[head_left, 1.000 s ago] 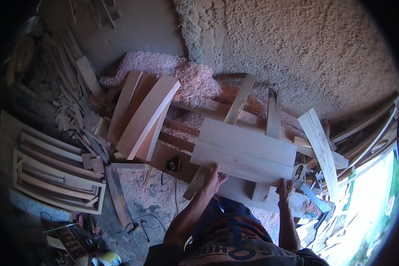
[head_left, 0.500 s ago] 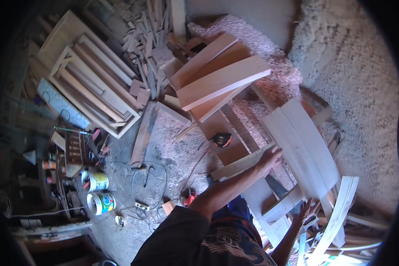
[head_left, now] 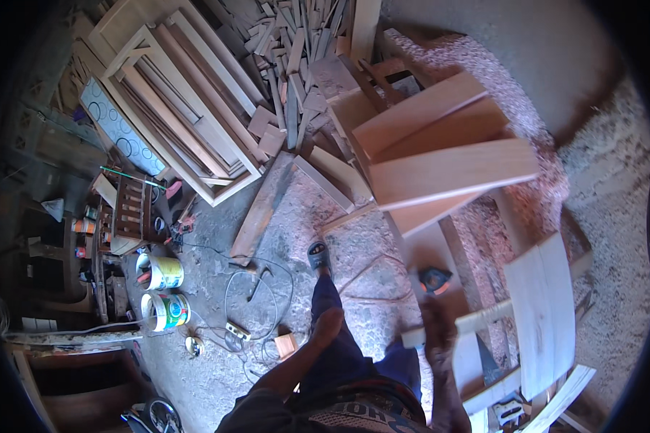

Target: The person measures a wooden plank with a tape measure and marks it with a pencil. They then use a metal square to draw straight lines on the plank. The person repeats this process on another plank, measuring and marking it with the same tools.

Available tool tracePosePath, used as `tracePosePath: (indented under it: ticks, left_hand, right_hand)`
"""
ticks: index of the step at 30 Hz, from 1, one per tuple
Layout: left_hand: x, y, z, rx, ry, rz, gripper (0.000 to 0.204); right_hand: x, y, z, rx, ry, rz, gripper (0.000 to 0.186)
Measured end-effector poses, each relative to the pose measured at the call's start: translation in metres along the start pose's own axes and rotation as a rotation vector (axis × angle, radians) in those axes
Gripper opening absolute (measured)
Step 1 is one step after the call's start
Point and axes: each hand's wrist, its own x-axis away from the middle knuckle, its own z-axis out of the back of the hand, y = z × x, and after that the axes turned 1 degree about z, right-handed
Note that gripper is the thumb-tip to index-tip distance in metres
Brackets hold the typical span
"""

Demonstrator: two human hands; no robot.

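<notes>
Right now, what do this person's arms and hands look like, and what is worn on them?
Both forearms are bare, with no gloves, watch or rings that I can make out. The left hand shows at the end of a bare forearm that comes out of a dark short sleeve. The right hand is motion-blurred, so its fingers cannot be told apart.

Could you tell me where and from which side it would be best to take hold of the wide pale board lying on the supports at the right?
Probably by its two long edges near the near end. The pale board lies flat across narrow wooden rails, so those edges overhang and look free. Come from its left side, where the right hand is nearest; the left hand hangs empty over the floor.
</notes>
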Motion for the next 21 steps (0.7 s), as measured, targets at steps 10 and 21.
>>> tracePosePath:
  ticks: [10,21]
  left_hand:
    - [-0.187,-0.154,-0.010,1.067,-0.016,0.880,0.037]
    - [-0.339,-0.237,0.071,1.220,0.344,1.011,0.039]
  right_hand:
    - [-0.147,0.323,-0.348,0.467,-0.321,-0.328,0.037]
    - [-0.386,0.595,-0.490,1.103,-0.530,-0.220,0.104]
